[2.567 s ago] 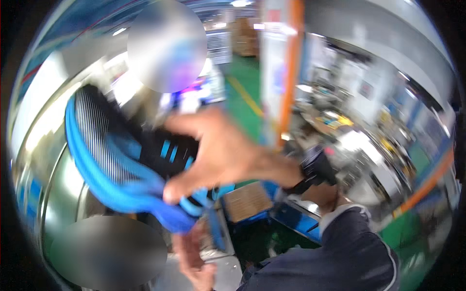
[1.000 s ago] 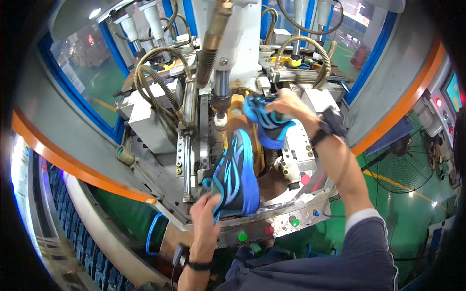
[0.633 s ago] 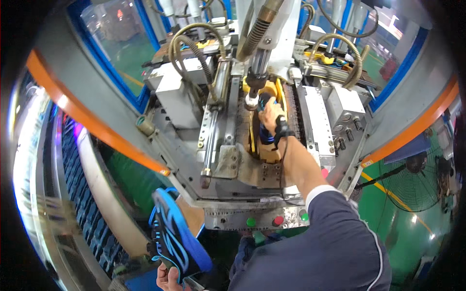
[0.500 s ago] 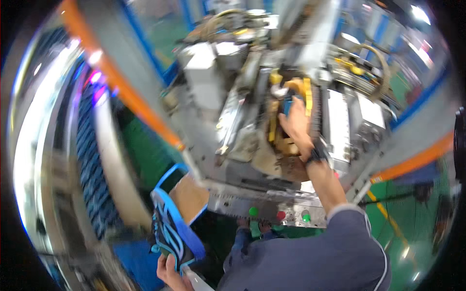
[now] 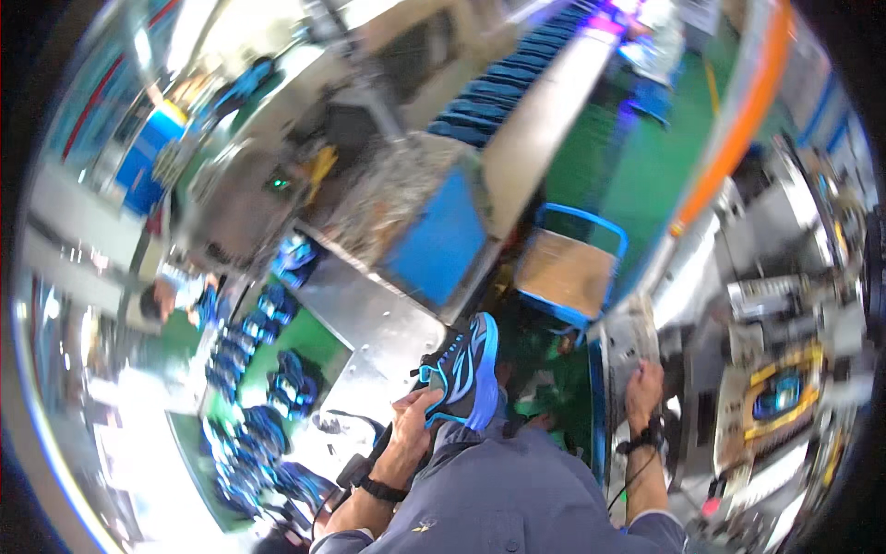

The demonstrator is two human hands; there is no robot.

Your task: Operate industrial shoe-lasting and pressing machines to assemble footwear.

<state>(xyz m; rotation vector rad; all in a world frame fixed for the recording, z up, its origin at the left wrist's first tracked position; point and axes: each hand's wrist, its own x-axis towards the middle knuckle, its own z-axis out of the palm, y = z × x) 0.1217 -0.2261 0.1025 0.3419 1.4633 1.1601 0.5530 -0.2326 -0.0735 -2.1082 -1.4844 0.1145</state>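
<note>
A dark sneaker with light blue lines and a blue sole is held upright in my left hand, fingers closed at its heel collar. My right hand is at the front metal edge of the machine. Its fingers look curled, and what lies under them is hidden. Inside that machine, a blue and dark piece sits within a yellow frame. A red button shows on the machine's front panel.
A blue-framed cart with a brown board stands ahead. Left of it are a metal table and a conveyor. Several dark blue shoes fill the lower left. Another person is at far left. An orange post rises beside the machine.
My view has swung left. My right hand has left the yellow-framed part of the machine for its front edge. My left hand still holds the sneaker, now nearer my middle.
</note>
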